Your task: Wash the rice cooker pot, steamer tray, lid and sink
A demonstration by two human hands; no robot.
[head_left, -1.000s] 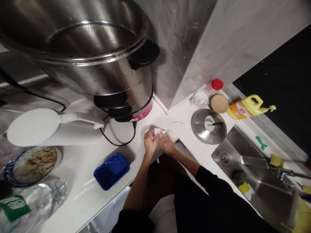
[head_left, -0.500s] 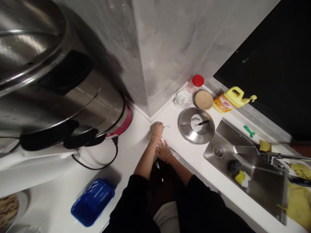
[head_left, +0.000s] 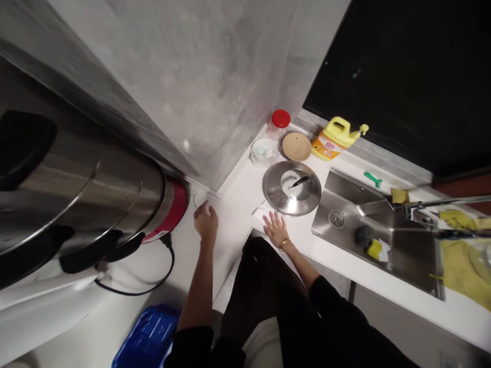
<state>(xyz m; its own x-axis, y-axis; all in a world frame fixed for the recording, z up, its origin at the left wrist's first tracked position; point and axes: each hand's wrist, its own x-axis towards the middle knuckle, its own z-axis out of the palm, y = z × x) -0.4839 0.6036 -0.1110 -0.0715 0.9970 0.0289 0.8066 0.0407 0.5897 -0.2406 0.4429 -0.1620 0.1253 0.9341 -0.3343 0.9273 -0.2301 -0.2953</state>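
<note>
My left hand [head_left: 206, 221] is closed low over the white counter, between the wall corner and the big steel pot [head_left: 126, 189]. A thin, wire-like strand [head_left: 194, 201] shows just beyond its fingers, and a bit of white shows at them; what the hand holds is mostly hidden. My right hand [head_left: 275, 230], with a yellow bracelet at the wrist, lies flat with fingers spread. It presses on a white cloth [head_left: 261, 211] near the counter's front edge. Just beyond the cloth rests a round steel lid [head_left: 272, 186] with a black handle.
Behind the lid stand a red-capped jar [head_left: 281, 118], a clear bowl [head_left: 263, 153], a tan round lid [head_left: 296, 146] and a yellow detergent jug [head_left: 335, 139]. The steel sink [head_left: 345, 240] is right. A black power cord [head_left: 169, 266] loops by the pot; a blue tray [head_left: 148, 337] is lower left.
My hands have moved apart: the left went left toward the pot's base, the right slid right along the counter with the cloth. The view has turned, shifting the lid and sink leftward.
</note>
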